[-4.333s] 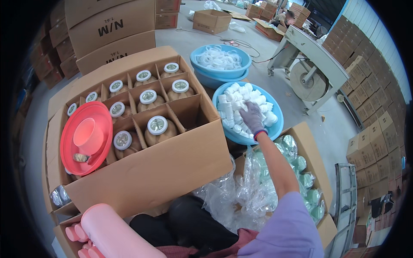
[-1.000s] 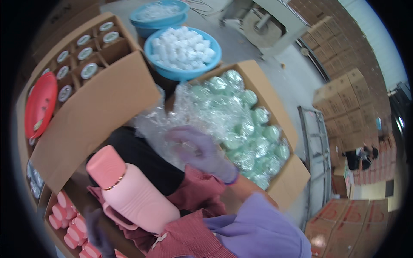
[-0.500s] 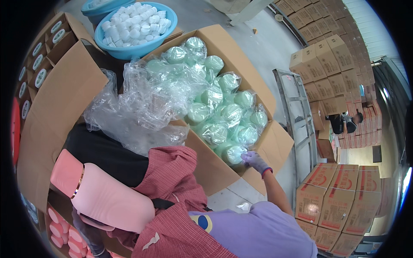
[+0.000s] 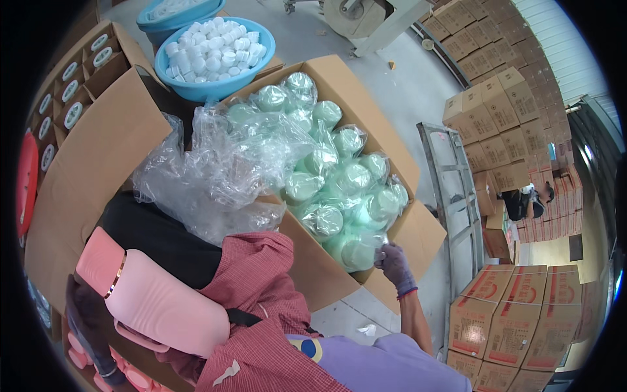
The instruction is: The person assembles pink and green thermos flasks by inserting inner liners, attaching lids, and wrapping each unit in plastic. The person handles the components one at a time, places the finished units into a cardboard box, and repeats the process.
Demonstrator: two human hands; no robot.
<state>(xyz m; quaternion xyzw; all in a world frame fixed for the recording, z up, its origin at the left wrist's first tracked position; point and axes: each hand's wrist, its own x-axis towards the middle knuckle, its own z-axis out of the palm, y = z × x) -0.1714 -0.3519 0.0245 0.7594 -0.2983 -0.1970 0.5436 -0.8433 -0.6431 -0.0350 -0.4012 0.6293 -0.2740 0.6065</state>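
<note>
My right hand, in a purple glove, is closed on the clear plastic bag around a mint-green cup. This cup sits at the near right corner of an open cardboard box. Several more bagged mint-green cups fill the box. A dark sleeve covers my left forearm at the lower left, but the left hand itself cannot be seen. Across the front of my plaid clothing lies a large pink tumbler with a lid and handle.
Crumpled clear plastic covers the box's left side. Beyond it stands a blue basin of white caps. A divided carton is at left, pink pieces below. Stacked cartons and a metal frame stand right.
My right hand has moved slightly nearer me, and the bagged cup at the corner has shifted with it. My left sleeve has swung left. The whole view has shifted a little.
</note>
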